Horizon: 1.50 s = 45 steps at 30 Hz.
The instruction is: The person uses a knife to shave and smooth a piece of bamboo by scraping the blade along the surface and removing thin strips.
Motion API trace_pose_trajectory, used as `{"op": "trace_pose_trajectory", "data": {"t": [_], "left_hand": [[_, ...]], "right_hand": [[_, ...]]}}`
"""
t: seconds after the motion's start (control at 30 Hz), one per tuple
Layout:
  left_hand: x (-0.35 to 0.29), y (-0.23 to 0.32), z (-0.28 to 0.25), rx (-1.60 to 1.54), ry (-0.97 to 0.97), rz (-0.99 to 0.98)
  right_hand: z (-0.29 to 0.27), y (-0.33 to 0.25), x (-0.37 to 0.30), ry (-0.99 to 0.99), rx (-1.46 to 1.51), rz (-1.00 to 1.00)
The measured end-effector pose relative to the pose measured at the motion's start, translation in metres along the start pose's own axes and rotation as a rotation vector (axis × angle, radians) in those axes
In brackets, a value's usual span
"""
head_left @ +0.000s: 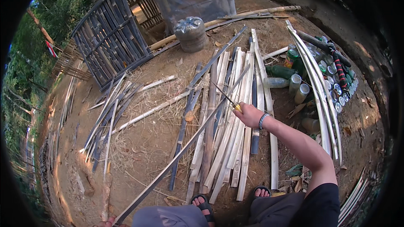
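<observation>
My right hand (250, 116) is closed round the yellow handle of a knife (227, 97). Its thin dark blade points up and left, crossing close to a long dark bamboo strip (169, 168). At the bottom edge, my left hand (112, 222) grips the near end of this strip; most of that hand is cut off by the frame. The strip slants from there up to the right, over a pile of pale split bamboo (229, 159) on the ground. Whether the blade touches the strip, I cannot tell.
Another bamboo heap (110, 115) lies left. Glass bottles and jars (301, 92) stand at right beside long pale strips (315, 88). Farther off are a stuffed plastic container (190, 38) and a leaning slatted bamboo panel (110, 35). My sandalled feet (204, 207) are by the pile's near end.
</observation>
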State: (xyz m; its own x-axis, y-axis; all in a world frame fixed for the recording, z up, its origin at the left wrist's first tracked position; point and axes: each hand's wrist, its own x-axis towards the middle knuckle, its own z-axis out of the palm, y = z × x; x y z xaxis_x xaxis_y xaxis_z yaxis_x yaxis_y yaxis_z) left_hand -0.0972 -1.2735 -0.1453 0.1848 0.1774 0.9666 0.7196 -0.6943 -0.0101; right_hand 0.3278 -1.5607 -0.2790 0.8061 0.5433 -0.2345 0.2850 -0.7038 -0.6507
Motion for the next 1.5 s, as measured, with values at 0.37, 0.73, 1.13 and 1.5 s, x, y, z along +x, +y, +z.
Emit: {"op": "trace_pose_trajectory", "data": {"t": [0.37,0.73,1.13,1.5], "left_hand": [[-0.005,-0.003,0.004,-0.063,0.066,-0.144],[0.001,-0.008,0.002,0.008,0.040,-0.026],[-0.004,-0.014,0.008,-0.128,0.117,-0.059],[0.051,0.033,-0.012,-1.208,0.329,-1.018]], "right_hand": [[-0.001,0.008,0.006,-0.043,0.001,0.002],[0.001,-0.003,0.007,0.010,-0.022,0.012],[0.003,0.003,0.006,-0.072,-0.008,0.121],[0.024,-0.050,-0.033,-0.151,0.085,-0.084]]}}
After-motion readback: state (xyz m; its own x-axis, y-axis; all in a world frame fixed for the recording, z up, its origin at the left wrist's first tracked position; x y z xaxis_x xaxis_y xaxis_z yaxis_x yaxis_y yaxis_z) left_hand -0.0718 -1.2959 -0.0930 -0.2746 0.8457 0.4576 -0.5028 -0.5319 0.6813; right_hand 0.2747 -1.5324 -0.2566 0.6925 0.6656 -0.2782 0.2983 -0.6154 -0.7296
